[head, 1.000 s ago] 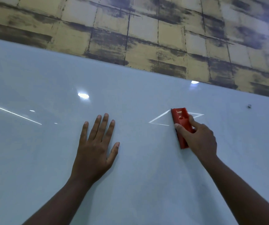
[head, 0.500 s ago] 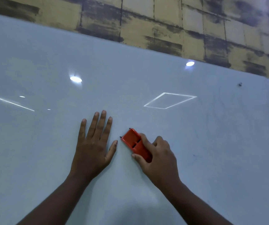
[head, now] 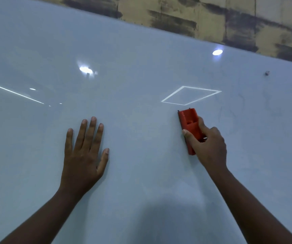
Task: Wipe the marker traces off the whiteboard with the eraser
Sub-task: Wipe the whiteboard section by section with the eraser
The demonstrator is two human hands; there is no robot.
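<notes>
The right hand [head: 210, 147] is gripping the red eraser [head: 189, 127] against the whiteboard [head: 141, 67], just below a diamond-shaped light reflection [head: 191, 95]. The left hand [head: 83, 155] is lying flat on the board, fingers [head: 92, 131] straight, well apart from the eraser.

Red eraser [head: 188, 123] upright, flat on pale whiteboard [head: 141, 173].
</notes>
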